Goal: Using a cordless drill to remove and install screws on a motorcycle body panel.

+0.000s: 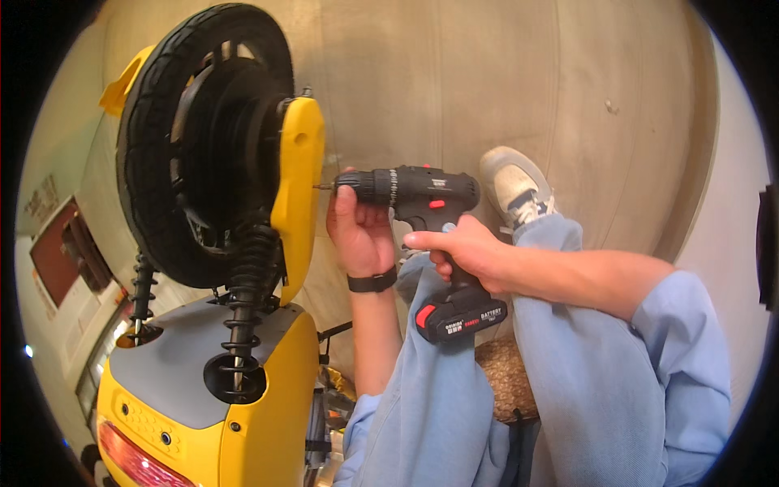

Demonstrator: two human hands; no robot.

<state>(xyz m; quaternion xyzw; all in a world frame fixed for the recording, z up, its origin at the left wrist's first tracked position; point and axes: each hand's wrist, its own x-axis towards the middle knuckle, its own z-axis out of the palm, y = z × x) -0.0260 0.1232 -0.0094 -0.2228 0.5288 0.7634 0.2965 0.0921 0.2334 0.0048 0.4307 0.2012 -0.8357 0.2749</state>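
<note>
A black cordless drill [434, 193] with red details and a battery at its base lies level in my hands. My right hand [462, 253] is wrapped round its grip. My left hand [357, 227] holds the chuck [363, 187] at the front, where a short bit [323, 186] points left toward a yellow arm [296, 154] beside a black tyred wheel [146, 154]. I cannot tell whether the bit touches that arm. The wheel and a black spring shock [243, 300] are on a yellow scooter body [260, 446] with a grey panel [162, 365].
My legs [584, 381] and a shoe [511, 178] are on the right, with a woven seat [503, 373] between the legs. Beige floor [503, 73] runs under them, bordered by a pale edge [706, 235] at far right. A red-brown panel [57, 260] stands at far left.
</note>
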